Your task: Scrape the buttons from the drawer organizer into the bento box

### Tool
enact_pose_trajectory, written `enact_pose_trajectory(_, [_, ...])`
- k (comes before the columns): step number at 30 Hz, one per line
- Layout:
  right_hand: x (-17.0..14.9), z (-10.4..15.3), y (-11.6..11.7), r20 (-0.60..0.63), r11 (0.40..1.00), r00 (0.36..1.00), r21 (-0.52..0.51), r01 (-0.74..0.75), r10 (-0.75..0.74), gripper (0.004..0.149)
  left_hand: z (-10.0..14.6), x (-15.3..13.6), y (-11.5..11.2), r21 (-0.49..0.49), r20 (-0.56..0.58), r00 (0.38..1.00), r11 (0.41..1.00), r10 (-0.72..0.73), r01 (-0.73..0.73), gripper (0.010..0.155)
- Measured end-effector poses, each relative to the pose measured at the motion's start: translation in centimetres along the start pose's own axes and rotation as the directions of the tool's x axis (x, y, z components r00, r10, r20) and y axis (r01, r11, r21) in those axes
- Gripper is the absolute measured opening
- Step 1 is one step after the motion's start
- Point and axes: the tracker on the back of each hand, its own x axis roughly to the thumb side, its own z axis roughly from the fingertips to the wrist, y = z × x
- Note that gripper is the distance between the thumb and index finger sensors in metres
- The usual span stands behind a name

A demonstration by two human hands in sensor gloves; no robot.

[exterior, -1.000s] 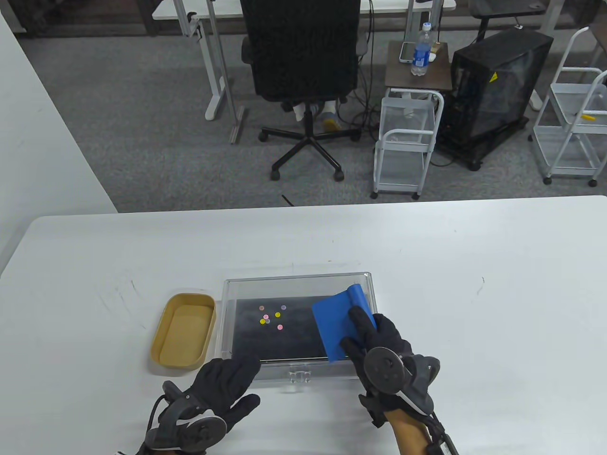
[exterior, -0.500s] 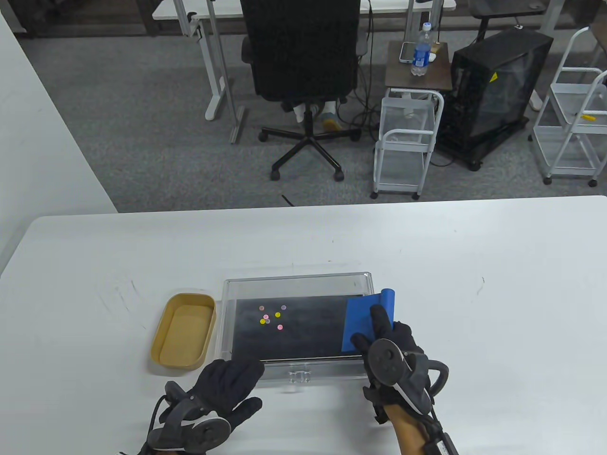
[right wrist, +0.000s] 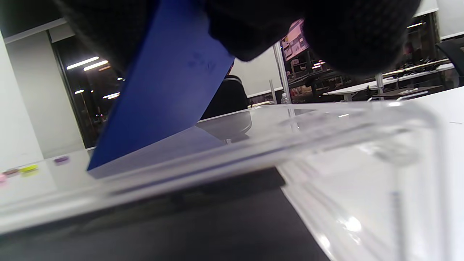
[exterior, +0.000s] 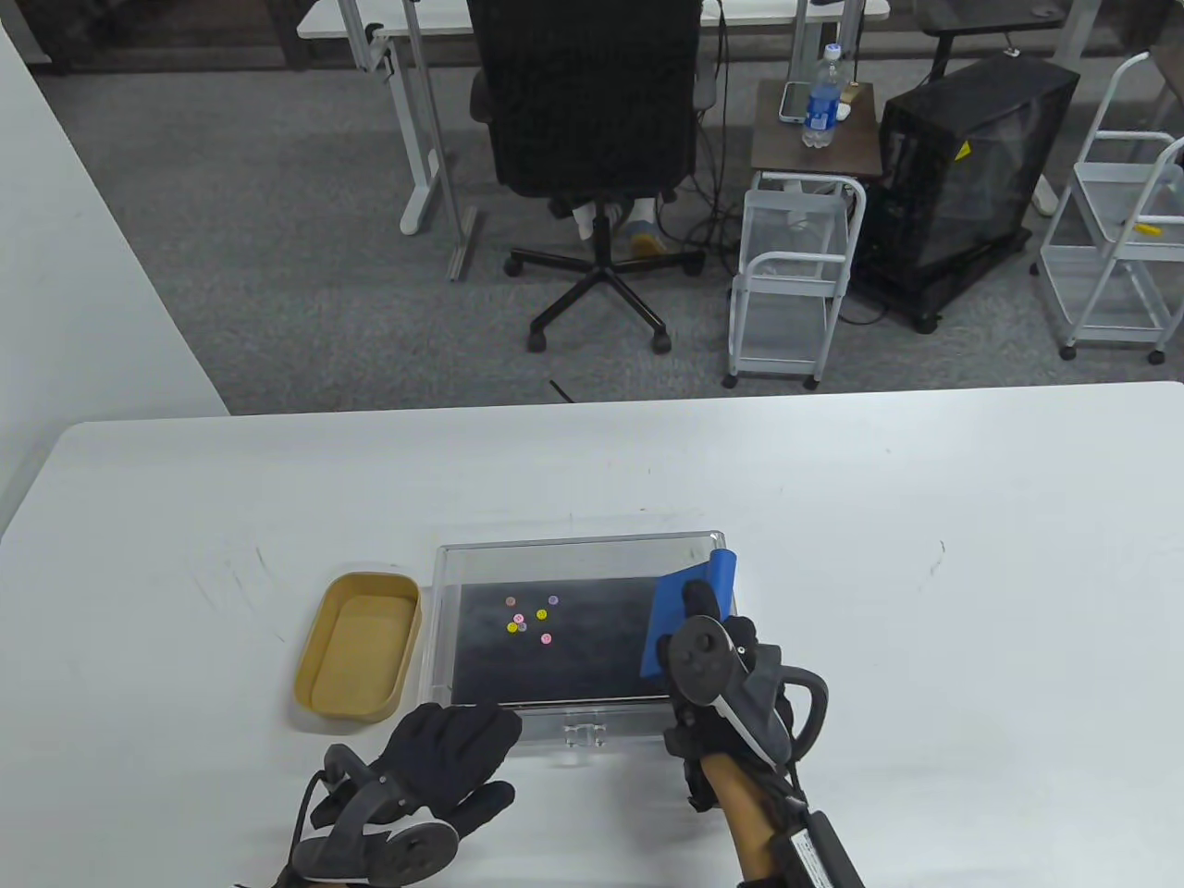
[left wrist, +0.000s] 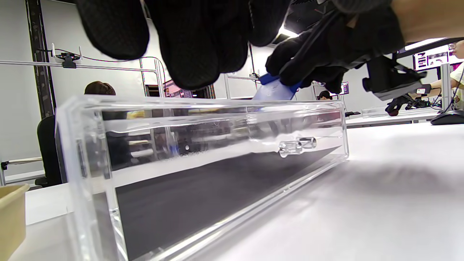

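Right hand (exterior: 717,661) gripping a blue scraper (exterior: 680,610), fingers (right wrist: 344,32) closed over its upper part, blade slanting down into the right end of the clear drawer organizer (exterior: 444,629). Blade edge low over the black liner (exterior: 583,661); contact with it not clear. Left hand (exterior: 444,745) resting flat at the near left corner of the organizer, fingers (left wrist: 195,43) together and lying over the near wall. Small clear knob (exterior: 585,735) at the middle of that near wall, between the two hands. Cluster of small buttons (exterior: 529,618), pink, yellow and purple, on the liner left of centre, well apart from the scraper blade. Tan bento box (exterior: 313,680) just beside the organizer's left wall, open side up, on the white table (exterior: 925,647). Beyond the far table edge, a black office chair (exterior: 592,139) on grey carpet.
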Motion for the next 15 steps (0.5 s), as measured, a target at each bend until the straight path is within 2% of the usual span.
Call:
enact_pose_trajectory(6, [2.9, -0.6, 0.8, 0.055, 0.999, 0.998, 0.035, -0.015, 0.013, 0.062, 0.0, -0.1, 0.0, 0.007, -0.005, 1.000, 1.000, -0.004, 0.004, 0.068])
enact_pose_trajectory(15, [5.8, -1.0, 1.2, 0.083, 0.997, 0.995, 0.059, -0.058, 0.053, 0.055, -0.1, 0.0, -0.2, -0.003, 0.003, 1.000, 1.000, 0.000, 0.000, 0.068])
